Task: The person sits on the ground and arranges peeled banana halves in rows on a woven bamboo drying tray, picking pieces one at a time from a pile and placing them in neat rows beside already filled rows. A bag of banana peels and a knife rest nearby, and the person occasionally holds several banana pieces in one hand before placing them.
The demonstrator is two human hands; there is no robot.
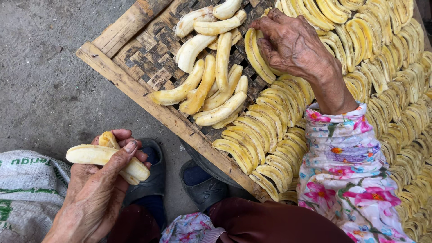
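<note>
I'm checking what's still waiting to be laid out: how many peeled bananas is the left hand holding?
2. Both lie in the left hand: a long pale banana across the fingers under the thumb, and a yellower banana behind it, mostly hidden. The palm could hide more.

A flat woven bamboo drying tray with a pale wooden frame [121,78] rests on the grey concrete floor [45,81]. Peeled yellow bananas lie directly on it: overlapping rows [382,67] at right, a loose pile [211,76] at left.

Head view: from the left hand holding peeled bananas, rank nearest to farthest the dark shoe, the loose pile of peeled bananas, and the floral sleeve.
From the left hand:
1. Dark shoe, just right of it.
2. Loose pile of peeled bananas, above right on the woven bamboo tray.
3. Floral sleeve, far right.
</note>
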